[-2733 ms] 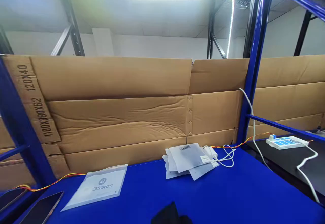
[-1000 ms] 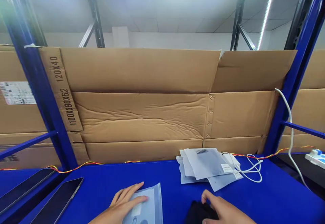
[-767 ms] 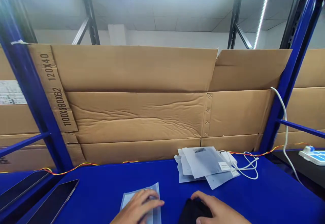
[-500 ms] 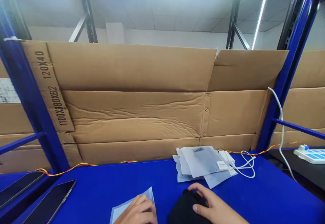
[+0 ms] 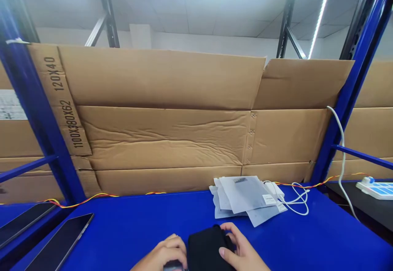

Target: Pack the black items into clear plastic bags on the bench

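Note:
My right hand (image 5: 244, 249) grips a soft black fabric item (image 5: 206, 248) by its right side, thumb on the front and fingers behind the top edge. The item looks like a folded cloth or pouch; its lower part is cut off by the bottom of the view. Against its left side is my left hand (image 5: 167, 254), fingers curled downward. Under those fingers a small greyish piece (image 5: 173, 265) shows, mostly hidden, so I cannot make out what it is.
Several frosted plastic bags (image 5: 242, 195) with white labels lie overlapped at the back right, beside a coiled white cable (image 5: 302, 201). A dark phone (image 5: 61, 242) rests at the left. Cardboard (image 5: 166, 140) walls off the back between blue posts. A power strip (image 5: 376, 189) sits at far right.
My right hand has moved left with the black fabric item, which now meets my left hand. The pale plastic bag under my left hand has gone from sight except perhaps the greyish piece.

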Tool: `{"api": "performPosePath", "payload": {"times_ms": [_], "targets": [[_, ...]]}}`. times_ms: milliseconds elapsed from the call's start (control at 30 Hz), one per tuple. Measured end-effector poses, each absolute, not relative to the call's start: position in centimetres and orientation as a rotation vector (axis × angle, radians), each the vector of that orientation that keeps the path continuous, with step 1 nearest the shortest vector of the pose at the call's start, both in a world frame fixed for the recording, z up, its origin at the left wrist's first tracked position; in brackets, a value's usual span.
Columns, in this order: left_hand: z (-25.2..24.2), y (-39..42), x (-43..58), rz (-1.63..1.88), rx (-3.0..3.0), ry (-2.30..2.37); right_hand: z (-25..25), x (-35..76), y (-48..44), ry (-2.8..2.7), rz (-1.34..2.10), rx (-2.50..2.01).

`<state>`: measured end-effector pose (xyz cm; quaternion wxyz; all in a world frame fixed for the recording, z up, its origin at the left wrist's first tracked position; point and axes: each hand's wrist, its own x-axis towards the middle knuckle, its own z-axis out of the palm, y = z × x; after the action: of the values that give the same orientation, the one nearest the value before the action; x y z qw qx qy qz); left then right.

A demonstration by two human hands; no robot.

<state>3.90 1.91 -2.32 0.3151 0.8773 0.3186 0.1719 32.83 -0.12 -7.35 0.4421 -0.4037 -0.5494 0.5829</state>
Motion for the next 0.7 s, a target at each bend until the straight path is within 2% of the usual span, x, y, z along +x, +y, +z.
{"api": "performPosePath", "payload": {"times_ms": [267, 433, 600, 700], "targets": [[-2.7, 2.3, 4.2, 0.484, 2.336, 0.944, -6.2, 32.4, -0.3, -1.403, 1.374, -1.123], [-2.3, 2.5, 4.1, 0.499, 2.438, 0.986, -5.0, 32.6, -0.7, -1.419, 1.639, -0.972], [-2.4, 2.3, 4.5, 0.576, 2.606, 0.797, -5.3, 31.6, -0.8, -1.33, 1.614, -0.908], [-2.0, 1.9, 5.0, 0.633, 2.654, 0.766, -5.3, 31.5, -0.8, -1.34, 1.736, -0.859]]}}
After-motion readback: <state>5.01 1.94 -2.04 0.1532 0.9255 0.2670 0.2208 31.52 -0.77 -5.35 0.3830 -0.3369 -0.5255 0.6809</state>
